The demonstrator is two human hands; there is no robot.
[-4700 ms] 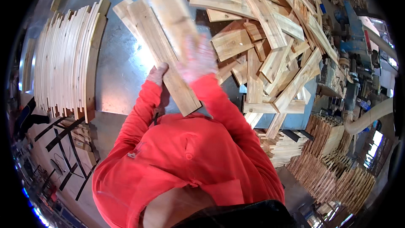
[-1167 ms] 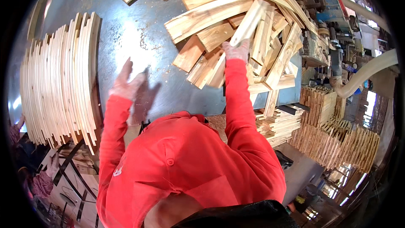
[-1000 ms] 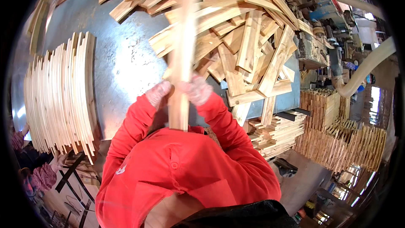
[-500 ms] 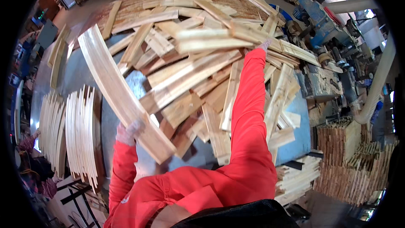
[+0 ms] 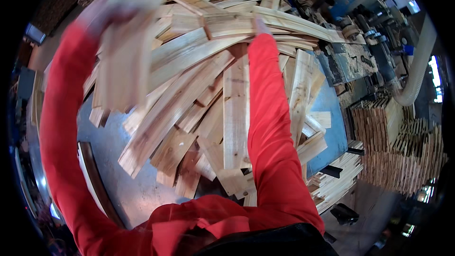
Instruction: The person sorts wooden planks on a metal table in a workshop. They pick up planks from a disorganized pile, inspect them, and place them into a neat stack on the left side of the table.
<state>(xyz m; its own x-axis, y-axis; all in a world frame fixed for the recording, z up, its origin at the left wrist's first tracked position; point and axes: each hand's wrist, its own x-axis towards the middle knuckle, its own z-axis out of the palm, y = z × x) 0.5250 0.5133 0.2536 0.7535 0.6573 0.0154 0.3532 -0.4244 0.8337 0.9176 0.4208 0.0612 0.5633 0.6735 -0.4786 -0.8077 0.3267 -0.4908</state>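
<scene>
Workshop all around, and right in the middle a blue-grey metal table (image 5: 118, 170) carries a big loose heap of pale wooden slats (image 5: 222, 90), lying crosswise over one another in every direction. Beyond the table's far right corner sits a blue machine (image 5: 350, 28) with a pale curved hose (image 5: 417, 66) running down its side. Lower right, neat stacks of short slats (image 5: 398, 151) stand well apart from the heap, with more bundled boards (image 5: 336, 180) just beside the table edge.

Both arms are up, in red sleeves. The left hand (image 5: 102, 12) is raised high on the left and closed around a wide wooden board (image 5: 125, 52), which is heavily blurred; the board hangs down from the grip, lifted clear above the heap's left side. Exactly how the fingers wrap it is hard to tell through the blur, but the hand is clamped on its upper part.

The right hand (image 5: 259, 24) stretches far out across the heap to its upper middle, resting on a long curved slat (image 5: 284, 21) that lies on top of the pile. Only a small part of that hand shows past the cuff, so I cannot tell whether the fingers are spread flat or curled around the edge.

Along the table's near left rim, a dark curved strip (image 5: 97, 180) lies on the bare metal.
</scene>
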